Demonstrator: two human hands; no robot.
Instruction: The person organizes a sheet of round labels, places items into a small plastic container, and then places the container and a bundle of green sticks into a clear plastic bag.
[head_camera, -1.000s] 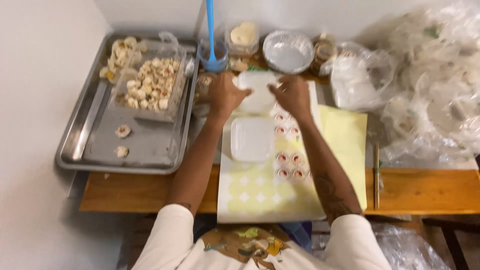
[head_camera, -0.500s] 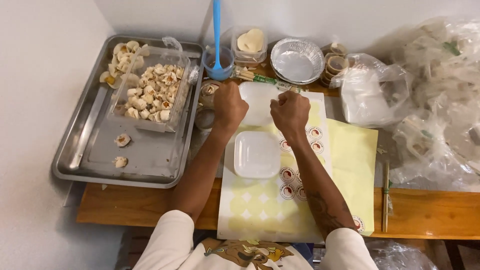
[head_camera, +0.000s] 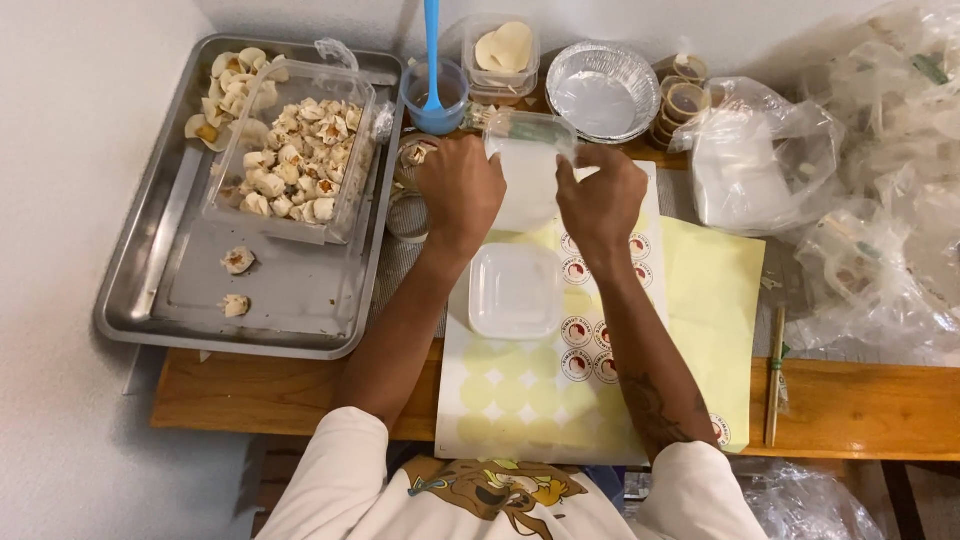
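Observation:
My left hand (head_camera: 462, 190) and my right hand (head_camera: 603, 196) both grip a clear plastic container (head_camera: 528, 165), one on each side, just above the table. Right below it a square clear lid (head_camera: 515, 290) lies on a yellow sticker sheet (head_camera: 520, 400) with round stickers (head_camera: 588, 345) along its right part. To the left, a steel tray (head_camera: 280, 300) bears a clear tub of dumplings (head_camera: 300, 160) and two loose dumplings (head_camera: 235, 280).
At the back stand a blue cup with a blue utensil (head_camera: 434, 90), a small tub of dough wrappers (head_camera: 503, 50), a foil bowl (head_camera: 602, 80) and small sauce cups (head_camera: 685, 95). Plastic bags (head_camera: 860, 180) pile up at the right. Chopsticks (head_camera: 774, 375) lie on the wooden table edge.
The view has shifted slightly. Both hands have stayed on the clear container and have spread a little to its sides, with the square lid still lying below them.

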